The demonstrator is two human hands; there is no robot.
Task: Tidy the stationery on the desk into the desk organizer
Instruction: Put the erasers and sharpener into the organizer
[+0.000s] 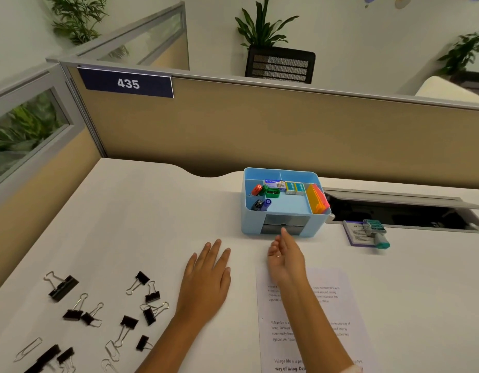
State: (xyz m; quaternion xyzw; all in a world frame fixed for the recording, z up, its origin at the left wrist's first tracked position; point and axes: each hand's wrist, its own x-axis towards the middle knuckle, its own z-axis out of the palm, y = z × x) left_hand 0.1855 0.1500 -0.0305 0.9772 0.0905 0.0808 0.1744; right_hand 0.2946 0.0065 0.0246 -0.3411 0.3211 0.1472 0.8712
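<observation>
My left hand [206, 275] lies flat, my right hand [285, 254] relaxed, both empty; reaching carelessly might nudge the organizer [284, 203] off the desk's far edge, possibly.

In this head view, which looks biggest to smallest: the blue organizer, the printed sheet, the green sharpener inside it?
1. Printed sheet, though it lies nearest the camera.
2. Blue organizer.
3. Green sharpener, clearly smallest.

Left hand [206, 275] lies flat, palm down on the desk [152, 224], fingers straight and slightly spread, forearm running back toward the lower edge. Right hand [285, 255] is raised on its edge, palm turned left, fingers relaxed and loosely extended, holding nothing. Its fingertips [283, 232] sit just in front of the desk organizer [284, 203], and a ring shows on one finger.
</observation>
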